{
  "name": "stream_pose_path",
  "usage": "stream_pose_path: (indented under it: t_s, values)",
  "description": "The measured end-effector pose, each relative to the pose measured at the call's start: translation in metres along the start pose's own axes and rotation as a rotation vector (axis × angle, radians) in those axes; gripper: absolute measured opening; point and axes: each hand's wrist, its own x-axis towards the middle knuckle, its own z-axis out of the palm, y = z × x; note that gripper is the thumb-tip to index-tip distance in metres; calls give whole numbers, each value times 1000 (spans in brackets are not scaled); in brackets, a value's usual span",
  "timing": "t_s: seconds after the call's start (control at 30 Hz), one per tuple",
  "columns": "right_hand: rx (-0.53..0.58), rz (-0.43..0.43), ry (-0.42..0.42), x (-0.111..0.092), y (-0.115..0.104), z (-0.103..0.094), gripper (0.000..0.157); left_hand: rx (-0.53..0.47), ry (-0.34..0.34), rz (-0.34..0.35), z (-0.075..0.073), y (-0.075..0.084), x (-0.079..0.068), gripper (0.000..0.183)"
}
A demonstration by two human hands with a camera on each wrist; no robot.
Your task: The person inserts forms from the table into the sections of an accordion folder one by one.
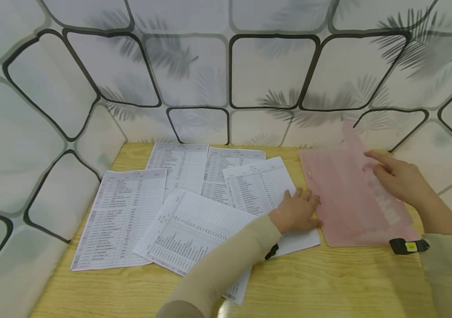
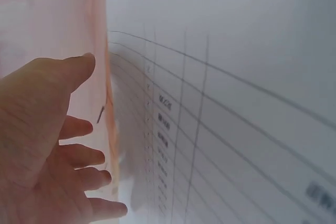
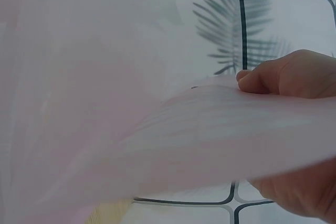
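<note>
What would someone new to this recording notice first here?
The pink sheets on the right of the table, one edge raised in the right grip, stand out first. Left of them, printed white sheets lie spread and overlapping. Behind stands a backdrop with dark rounded outlines and grey fronds.

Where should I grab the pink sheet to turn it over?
I'd pinch the pink sheet by its raised right edge, coming from the right, as the right hand does. That edge is lifted, so fingers fit underneath. The left edge looks worse: what seems a staple may hold it there.
</note>
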Motion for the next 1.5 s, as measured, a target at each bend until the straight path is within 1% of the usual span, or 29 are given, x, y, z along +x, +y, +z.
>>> stream_pose_path:
  t_s: [0.17,0.3,0.43,0.53,0.63,0.77,1.03,1.13,1.23,1.37,1.43,1.5]
  values:
    - [5,-5,2,1,0,2,52,-46,26,10,-8,-12,-9,74]
    - [3,-7,5,0,-2,3,53,-51,54,6,-17,-31,-23,72]
    - [0,-6,-4,-1,-2,2,54,-59,87,-5,-24,-58,-44,69]
    - [-5,-3,-14,-1,-1,2,55,-116,129,-18,-28,-81,-64,65]
    - [-11,-5,-12,-1,-2,2,55,-204,200,-40,-29,-104,-85,61]
    - [-7,-11,-20,-1,-2,1,55,-297,297,-114,-25,-135,-116,58]
    - [-8,-34,0,-1,-2,1,53,-439,408,-307,-9,-184,-180,52]
    - [-9,-38,4,-1,-2,3,53,-454,441,-385,-4,-200,-204,52]
    - [-12,-38,-1,0,-1,3,53,-447,474,-450,1,-215,-228,51]
    - [-15,-35,-3,1,1,4,54,-438,537,-501,10,-233,-259,47]
    - [-11,-34,-3,1,2,4,54,-460,549,-521,14,-239,-273,46]
    - [-6,-30,-5,1,3,4,54,-486,546,-548,18,-244,-286,46]
